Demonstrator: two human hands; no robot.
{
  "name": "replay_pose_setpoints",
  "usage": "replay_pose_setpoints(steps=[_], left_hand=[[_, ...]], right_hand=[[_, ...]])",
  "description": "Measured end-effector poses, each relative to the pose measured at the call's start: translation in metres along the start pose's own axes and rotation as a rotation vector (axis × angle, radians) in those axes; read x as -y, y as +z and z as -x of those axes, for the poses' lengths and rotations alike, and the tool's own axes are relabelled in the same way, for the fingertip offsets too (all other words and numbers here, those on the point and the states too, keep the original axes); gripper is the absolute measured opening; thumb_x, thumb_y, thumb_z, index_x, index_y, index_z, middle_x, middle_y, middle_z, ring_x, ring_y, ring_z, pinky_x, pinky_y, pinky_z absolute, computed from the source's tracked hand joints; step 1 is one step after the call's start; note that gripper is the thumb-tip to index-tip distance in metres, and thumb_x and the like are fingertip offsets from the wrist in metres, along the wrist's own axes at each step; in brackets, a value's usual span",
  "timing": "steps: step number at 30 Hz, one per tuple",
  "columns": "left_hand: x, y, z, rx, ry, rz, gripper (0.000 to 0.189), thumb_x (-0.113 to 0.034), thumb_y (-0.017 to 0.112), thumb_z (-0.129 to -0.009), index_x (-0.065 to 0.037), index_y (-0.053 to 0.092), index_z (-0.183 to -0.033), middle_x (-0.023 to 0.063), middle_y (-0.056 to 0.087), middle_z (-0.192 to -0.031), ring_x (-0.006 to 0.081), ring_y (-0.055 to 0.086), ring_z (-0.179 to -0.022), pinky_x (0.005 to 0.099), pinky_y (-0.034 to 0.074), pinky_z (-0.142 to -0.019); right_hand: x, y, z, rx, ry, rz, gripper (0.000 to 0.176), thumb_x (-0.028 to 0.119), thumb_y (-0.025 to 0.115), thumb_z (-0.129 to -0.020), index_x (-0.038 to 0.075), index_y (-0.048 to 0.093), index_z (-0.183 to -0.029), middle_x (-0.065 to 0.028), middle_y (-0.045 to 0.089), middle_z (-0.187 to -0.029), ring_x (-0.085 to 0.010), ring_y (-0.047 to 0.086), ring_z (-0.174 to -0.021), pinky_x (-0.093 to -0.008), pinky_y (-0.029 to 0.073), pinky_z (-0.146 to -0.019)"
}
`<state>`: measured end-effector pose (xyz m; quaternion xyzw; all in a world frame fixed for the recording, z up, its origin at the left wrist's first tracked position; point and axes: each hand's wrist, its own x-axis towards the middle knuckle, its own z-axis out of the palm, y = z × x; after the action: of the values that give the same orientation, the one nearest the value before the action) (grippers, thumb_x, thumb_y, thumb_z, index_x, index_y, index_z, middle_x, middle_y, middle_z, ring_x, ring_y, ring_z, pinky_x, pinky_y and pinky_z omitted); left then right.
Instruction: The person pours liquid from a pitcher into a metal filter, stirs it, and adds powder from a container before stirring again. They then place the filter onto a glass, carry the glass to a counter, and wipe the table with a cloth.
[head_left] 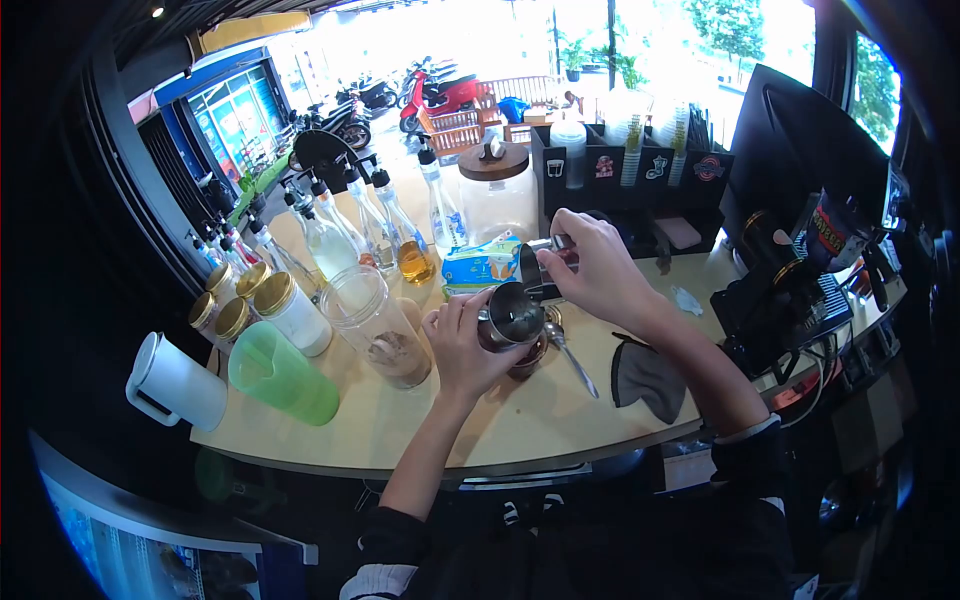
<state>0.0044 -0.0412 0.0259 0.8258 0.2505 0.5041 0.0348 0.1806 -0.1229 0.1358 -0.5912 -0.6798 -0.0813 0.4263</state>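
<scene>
My left hand is wrapped round a metal cup, whose open mouth faces up toward the camera. Just above and to the right, my right hand grips a second metal vessel by its handle side, tilted close to the cup's rim. Beneath the cup, a small dark glass shows in part. A clear pitcher with brown powder in it stands left of my left hand. A metal spoon lies on the counter to the right of the cup. A blue and yellow packet sits behind the cup.
A green pitcher and a white jug stand at the left, near gold-lidded jars and pump bottles. A grey cloth lies by my right forearm. Behind are a wooden-lidded jar and a black cup holder.
</scene>
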Motion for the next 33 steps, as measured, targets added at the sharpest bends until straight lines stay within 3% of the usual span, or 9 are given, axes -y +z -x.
replay_pose_setpoints(steps=[8, 13, 14, 17, 20, 23, 28, 30, 33], left_hand=[[0.003, 0.003, -0.002, -0.007, -0.015, 0.023, 0.075, -0.046, 0.086, -0.053, -0.013, 0.058, -0.113, 0.0009, 0.056, -0.101, 0.0174, 0.055, -0.095, 0.0381, 0.031, -0.086], [0.002, -0.002, -0.008, 0.027, -0.076, 0.052, 0.075, -0.043, 0.089, -0.051, -0.009, 0.06, -0.111, 0.0012, 0.056, -0.101, 0.0182, 0.057, -0.092, 0.0361, 0.035, -0.087], [0.004, -0.002, -0.008, 0.049, -0.106, 0.058, 0.076, -0.043, 0.089, -0.051, -0.009, 0.06, -0.112, 0.001, 0.056, -0.1, 0.0174, 0.058, -0.089, 0.0355, 0.035, -0.087], [0.005, -0.006, -0.014, 0.102, -0.188, 0.086, 0.077, -0.046, 0.088, -0.051, -0.01, 0.06, -0.113, 0.001, 0.057, -0.099, 0.0171, 0.059, -0.086, 0.0357, 0.035, -0.088], [0.005, -0.008, -0.02, 0.138, -0.247, 0.104, 0.077, -0.049, 0.087, -0.052, -0.011, 0.059, -0.113, 0.0012, 0.057, -0.097, 0.0172, 0.06, -0.086, 0.0361, 0.035, -0.088], [0.007, -0.011, -0.025, 0.152, -0.266, 0.111, 0.077, -0.05, 0.087, -0.053, -0.01, 0.059, -0.113, 0.0012, 0.058, -0.096, 0.0168, 0.06, -0.085, 0.0356, 0.035, -0.088], [0.012, -0.015, -0.036, 0.182, -0.288, 0.138, 0.076, -0.05, 0.086, -0.055, -0.009, 0.059, -0.113, 0.002, 0.059, -0.096, 0.0169, 0.06, -0.086, 0.0357, 0.035, -0.089], [0.01, -0.018, -0.04, 0.151, -0.179, 0.045, 0.074, -0.043, 0.089, -0.054, -0.001, 0.06, -0.108, 0.0087, 0.065, -0.092, 0.0191, 0.062, -0.08, 0.0338, 0.049, -0.079], [0.014, -0.017, -0.042, 0.194, -0.171, 0.012, 0.074, -0.044, 0.088, -0.054, -0.002, 0.061, -0.108, 0.0089, 0.066, -0.091, 0.0193, 0.063, -0.081, 0.0333, 0.049, -0.08]], right_hand=[[0.01, 0.003, -0.008, 0.005, 0.0, -0.068, 0.025, 0.009, 0.067, -0.083, -0.005, 0.046, -0.085, -0.018, 0.057, -0.078, -0.0262, 0.061, -0.066, -0.0345, 0.05, -0.061], [0.0, 0.007, -0.008, -0.015, 0.073, -0.23, 0.022, 0.007, 0.065, -0.088, -0.004, 0.045, -0.085, -0.0087, 0.055, -0.074, -0.0074, 0.057, -0.061, -0.0265, 0.048, -0.053], [0.0, 0.005, -0.007, -0.013, 0.074, -0.233, 0.022, 0.007, 0.065, -0.088, -0.004, 0.045, -0.085, -0.0087, 0.055, -0.074, -0.0074, 0.057, -0.061, -0.0265, 0.048, -0.053], [-0.003, -0.002, -0.005, -0.077, 0.159, -0.261, 0.026, 0.012, 0.068, -0.084, -0.006, 0.05, -0.084, -0.0178, 0.058, -0.074, -0.0224, 0.064, -0.068, -0.0353, 0.051, -0.063], [-0.018, 0.0, -0.001, -0.17, 0.277, -0.434, 0.025, 0.011, 0.068, -0.087, -0.004, 0.048, -0.082, -0.0072, 0.057, -0.072, -0.007, 0.056, -0.071, -0.0294, 0.052, -0.062], [-0.025, -0.013, 0.009, -0.188, 0.431, -0.63, 0.024, 0.01, 0.067, -0.088, -0.002, 0.047, -0.08, -0.0032, 0.057, -0.073, -0.0056, 0.055, -0.071, -0.026, 0.052, -0.063], [-0.098, -0.005, 0.039, -0.292, 0.419, -0.466, 0.022, 0.014, 0.063, -0.092, 0.005, 0.049, -0.079, 0.0017, 0.055, -0.07, -0.0025, 0.05, -0.064, -0.0205, 0.04, -0.055], [-0.119, 0.001, 0.056, -0.319, 0.474, -0.558, 0.022, 0.014, 0.063, -0.092, 0.005, 0.049, -0.078, 0.0019, 0.055, -0.07, -0.0028, 0.05, -0.064, -0.0206, 0.041, -0.056], [-0.136, 0.008, 0.08, -0.347, 0.576, -0.651, 0.021, 0.013, 0.064, -0.091, 0.007, 0.05, -0.077, 0.0021, 0.055, -0.07, -0.0032, 0.05, -0.065, -0.0204, 0.041, -0.058]])
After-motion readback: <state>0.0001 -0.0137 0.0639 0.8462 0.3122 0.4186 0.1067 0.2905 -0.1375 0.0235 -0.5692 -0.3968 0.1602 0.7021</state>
